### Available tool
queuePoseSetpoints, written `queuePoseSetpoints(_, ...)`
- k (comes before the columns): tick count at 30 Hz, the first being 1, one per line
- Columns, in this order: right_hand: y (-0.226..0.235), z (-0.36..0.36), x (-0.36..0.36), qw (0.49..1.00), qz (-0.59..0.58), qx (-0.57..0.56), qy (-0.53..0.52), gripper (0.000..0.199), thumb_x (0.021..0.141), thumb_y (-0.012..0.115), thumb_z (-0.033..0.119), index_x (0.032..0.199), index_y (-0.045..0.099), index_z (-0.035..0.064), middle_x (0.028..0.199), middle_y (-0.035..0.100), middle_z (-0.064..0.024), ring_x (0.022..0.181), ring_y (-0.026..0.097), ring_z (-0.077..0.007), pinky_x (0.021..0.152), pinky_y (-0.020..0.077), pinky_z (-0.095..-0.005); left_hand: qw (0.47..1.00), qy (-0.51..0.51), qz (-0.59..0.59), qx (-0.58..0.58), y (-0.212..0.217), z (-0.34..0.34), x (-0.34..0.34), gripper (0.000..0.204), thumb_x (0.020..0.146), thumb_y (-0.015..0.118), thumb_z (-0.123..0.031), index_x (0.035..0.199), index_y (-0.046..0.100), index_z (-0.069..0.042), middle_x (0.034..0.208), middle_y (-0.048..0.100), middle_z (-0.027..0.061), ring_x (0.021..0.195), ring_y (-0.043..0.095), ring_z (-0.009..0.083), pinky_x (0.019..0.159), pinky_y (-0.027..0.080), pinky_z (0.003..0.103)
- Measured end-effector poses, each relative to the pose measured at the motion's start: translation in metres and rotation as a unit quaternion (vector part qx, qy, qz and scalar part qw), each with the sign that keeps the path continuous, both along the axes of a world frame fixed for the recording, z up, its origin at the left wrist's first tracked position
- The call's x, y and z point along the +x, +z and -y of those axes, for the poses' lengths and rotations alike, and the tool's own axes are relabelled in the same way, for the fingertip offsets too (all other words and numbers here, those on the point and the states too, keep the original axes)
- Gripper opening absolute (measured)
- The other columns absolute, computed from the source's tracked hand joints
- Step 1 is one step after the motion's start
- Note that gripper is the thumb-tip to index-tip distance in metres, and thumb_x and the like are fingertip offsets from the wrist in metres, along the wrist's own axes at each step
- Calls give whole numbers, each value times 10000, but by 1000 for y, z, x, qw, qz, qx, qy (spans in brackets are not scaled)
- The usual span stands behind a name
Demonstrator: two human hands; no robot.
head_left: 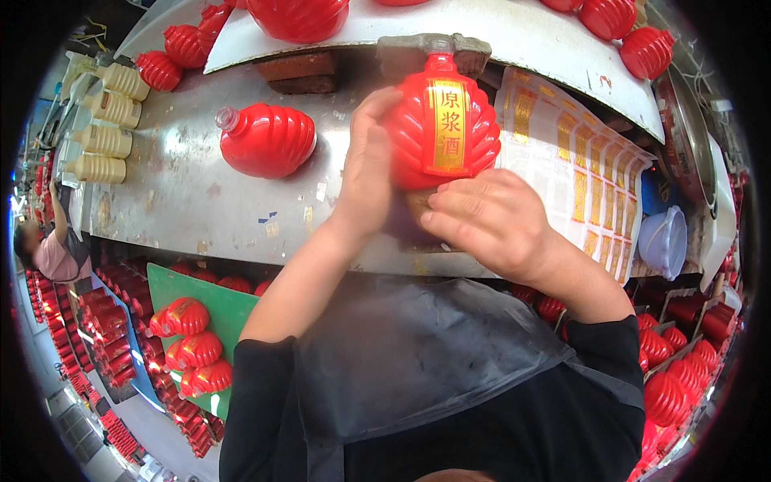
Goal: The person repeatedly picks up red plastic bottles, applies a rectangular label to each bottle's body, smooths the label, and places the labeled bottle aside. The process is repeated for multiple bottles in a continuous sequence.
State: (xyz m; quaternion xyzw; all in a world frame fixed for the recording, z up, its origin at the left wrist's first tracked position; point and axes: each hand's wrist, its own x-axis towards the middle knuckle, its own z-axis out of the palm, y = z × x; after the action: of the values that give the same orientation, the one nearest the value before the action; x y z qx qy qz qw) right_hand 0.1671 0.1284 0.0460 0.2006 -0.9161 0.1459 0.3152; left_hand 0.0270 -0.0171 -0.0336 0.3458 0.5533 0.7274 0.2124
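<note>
The right hand [490, 221] lies nearest the person, fingers together and curled over the lower edge of the labelled red bottle [442, 128], gripping its base. Just left of it the left hand [368, 165] is wrapped flat along the bottle's left flank, so both hands are clamped on the same bottle, which stands against the steel bench [177, 193] with its neck pointing away from the hands.

The likely trouble is the label [448, 127]: a palm dragging across it could wrinkle it or push it off centre, and the glossy ribbed shell looks slippery, so a loosened hold could let the bottle roll across the bench.

The bottle is bright red, lantern-shaped with vertical ribs, a short neck with a clear cap, and a tall gold and red strip label running down its front.

Beyond the right hand lies a sheet of gold labels [586, 161]. Beyond the left hand an unlabelled red bottle [269, 140] lies on its side, well apart
</note>
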Motion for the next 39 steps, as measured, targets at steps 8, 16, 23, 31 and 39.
queuePoseSetpoints(8, 9, -67, -69, 980, 51, -115, -157, 244, 929, 689, 104, 1160, 670, 27, 1029, 731, -176, 925, 710, -397, 816, 574, -444, 991, 32, -75, -109, 19, -19, -19, 801, 868, 842, -372, 1426, 428, 26, 1447, 538, 222, 1346, 553, 335, 1145, 440, 430)
queuePoseSetpoints(16, 11, -80, -83, 974, 85, -128, -168, 290, 927, 696, 120, 1202, 678, 29, 1070, 739, -191, 988, 717, -384, 867, 579, -430, 977, -63, -13, -206, 50, -41, -50, 982, 766, 894, -233, 1535, 332, 5, 1395, 562, 185, 1274, 591, 237, 1115, 483, 377)
queuePoseSetpoints(23, 37, -56, -43, 964, 68, -238, -94, 303, 890, 743, 32, 1189, 693, 26, 1017, 741, -151, 901, 735, -326, 792, 594, -367, 980, -53, -95, -168, 53, -26, -32, 1128, 687, 917, -150, 1619, 287, -71, 1436, 561, 164, 1335, 561, 243, 1157, 453, 390)
queuePoseSetpoints(31, 27, -39, -32, 987, -39, -52, -144, 337, 841, 776, 70, 1167, 694, 77, 862, 648, -99, 763, 682, -296, 658, 560, -391, 988, -28, -89, -120, 58, -22, -13, 1042, 673, 931, -285, 1547, 410, -63, 1357, 674, 206, 1277, 652, 318, 1093, 506, 404)
queuePoseSetpoints(39, 36, -34, -23, 991, -22, -17, -133, 418, 837, 789, 0, 1243, 695, 38, 926, 688, -134, 784, 680, -308, 686, 560, -390, 992, 0, -44, -114, 70, -24, -3, 822, 693, 890, -242, 1408, 542, -33, 1266, 722, 174, 1216, 688, 278, 1054, 525, 383)
